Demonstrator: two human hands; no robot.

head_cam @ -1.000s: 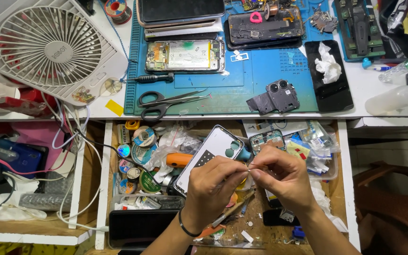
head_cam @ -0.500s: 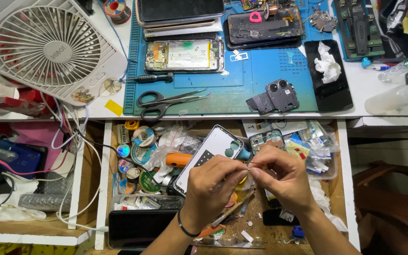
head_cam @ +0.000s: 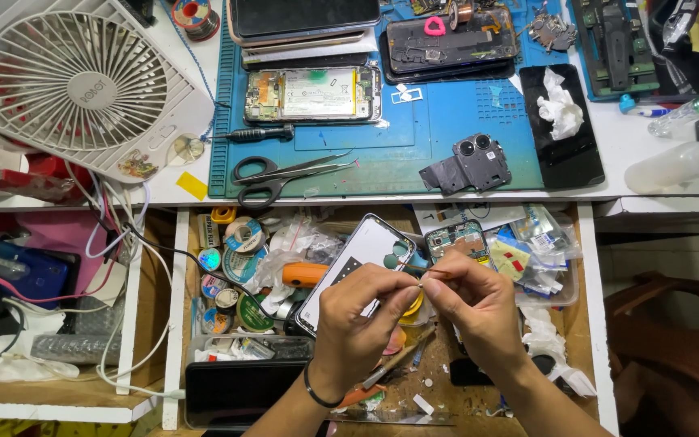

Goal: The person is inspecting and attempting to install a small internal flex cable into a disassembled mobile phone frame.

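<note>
Your left hand [head_cam: 359, 324] and right hand [head_cam: 479, 311] meet over the open drawer [head_cam: 178, 324], fingertips pinched narrow together on a tiny part [head_cam: 422, 282] held between them; it is too small to tell what it is. A dark band circles your left wrist. Just beneath your left hand a phone with a pale back [head_cam: 357, 263] lies tilted in the drawer, its lower end hidden by your fingers. An orange handle [head_cam: 302, 274] rests beside it to the left, with rolls of tape [head_cam: 240, 239] further left among loose wrappers, and a small circuit board [head_cam: 456, 240] sits just beyond your right hand next to clear plastic bags [head_cam: 531, 251]. Past the drawer edge, on the blue work mat [head_cam: 398, 154], black scissors [head_cam: 264, 182] lie touching a pair of tweezers [head_cam: 317, 166], and a dark camera housing [head_cam: 471, 164] lies to the right. Further up, an opened phone with its battery showing [head_cam: 313, 94] lies flat, with a small screwdriver [head_cam: 256, 133] near its lower left corner. A white desk fan [head_cam: 74, 81] stands at the far left, and a crumpled white tissue [head_cam: 561, 105] rests on a black panel at the right.
</note>
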